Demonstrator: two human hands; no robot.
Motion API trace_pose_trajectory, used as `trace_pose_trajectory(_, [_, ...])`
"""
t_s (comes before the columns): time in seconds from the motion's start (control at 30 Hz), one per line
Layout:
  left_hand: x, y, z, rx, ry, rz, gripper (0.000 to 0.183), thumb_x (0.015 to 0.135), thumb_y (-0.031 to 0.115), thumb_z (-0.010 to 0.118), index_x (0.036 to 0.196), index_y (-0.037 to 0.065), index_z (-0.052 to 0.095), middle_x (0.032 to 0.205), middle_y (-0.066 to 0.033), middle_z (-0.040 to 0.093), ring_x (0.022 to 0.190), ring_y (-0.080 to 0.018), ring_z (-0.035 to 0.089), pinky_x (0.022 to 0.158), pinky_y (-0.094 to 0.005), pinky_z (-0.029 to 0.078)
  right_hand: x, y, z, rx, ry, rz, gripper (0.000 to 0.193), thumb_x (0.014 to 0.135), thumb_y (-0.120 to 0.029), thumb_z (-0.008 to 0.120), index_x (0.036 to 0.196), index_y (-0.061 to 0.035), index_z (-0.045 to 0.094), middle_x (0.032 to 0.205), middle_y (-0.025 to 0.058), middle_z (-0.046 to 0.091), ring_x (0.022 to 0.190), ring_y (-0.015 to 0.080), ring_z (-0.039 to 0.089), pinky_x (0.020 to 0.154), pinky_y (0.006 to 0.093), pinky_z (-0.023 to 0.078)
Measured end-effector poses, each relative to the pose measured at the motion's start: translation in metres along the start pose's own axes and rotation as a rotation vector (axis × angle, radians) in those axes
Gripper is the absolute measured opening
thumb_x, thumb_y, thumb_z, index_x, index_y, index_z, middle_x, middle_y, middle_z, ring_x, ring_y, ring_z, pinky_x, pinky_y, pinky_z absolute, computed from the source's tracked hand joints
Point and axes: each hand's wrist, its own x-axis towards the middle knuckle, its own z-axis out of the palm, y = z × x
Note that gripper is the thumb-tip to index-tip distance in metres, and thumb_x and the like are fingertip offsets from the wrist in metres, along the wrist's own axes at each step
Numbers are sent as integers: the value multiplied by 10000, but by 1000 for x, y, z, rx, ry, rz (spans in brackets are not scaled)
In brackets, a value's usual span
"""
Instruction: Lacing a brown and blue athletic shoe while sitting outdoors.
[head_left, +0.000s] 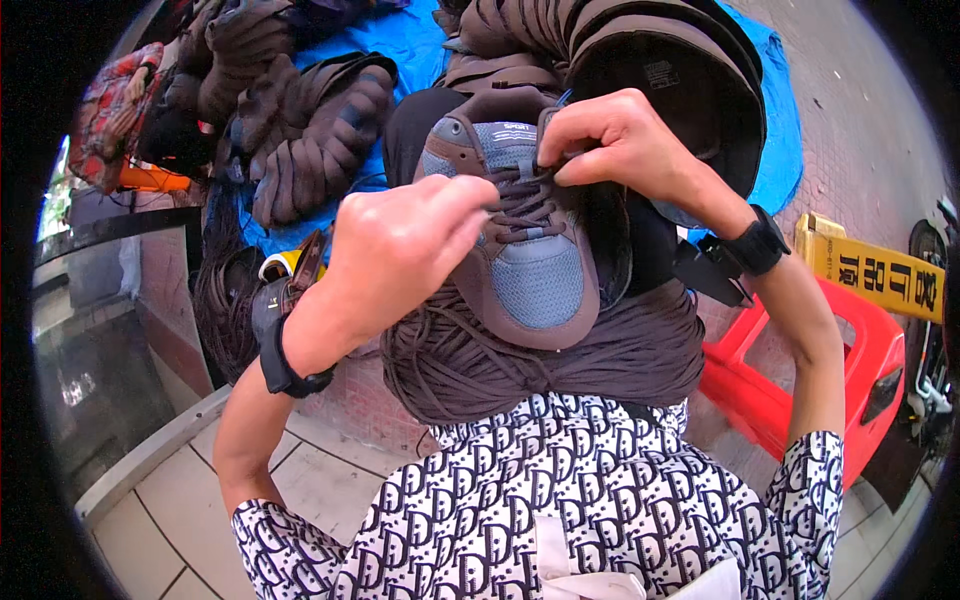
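A grey-brown sports shoe with a blue mesh toe lies over my lap, toe toward me. Dark brown shoelace crosses its tongue in several rows. My left hand is closed in a pinch at the left side of the lacing; its fingertips are partly hidden. At the upper right eyelets, my right hand pinches the lace between thumb and forefinger. Under the shoe, a thick bundle of dark brown laces spreads across my lap.
Stacked brown shoe uppers lie beyond the shoe, with another heap at far left, on a blue sheet. A red plastic stool and a yellow sign stand right. A dark glass panel is at left.
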Motion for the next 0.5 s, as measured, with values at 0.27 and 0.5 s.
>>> trace_pose_trajectory(0.27, [-26,-14,-29,-1201,142,-787,278,904,197,404,1018,-15,544,683,4,486,546,-32,361,480,-178,297,-28,-13,-21,549,183,352,129,735,-93,589,809,-7,650,623,-12,557,550,39,478,484,170,332])
trace_pose_trajectory(0.5, [-75,-66,-53,-1140,468,-940,352,910,210,389,1144,-35,484,630,26,401,427,-17,265,375,-164,213,-48,1,-56,-232,270,9,154,770,-123,583,845,-6,650,690,20,600,604,71,538,528,194,396])
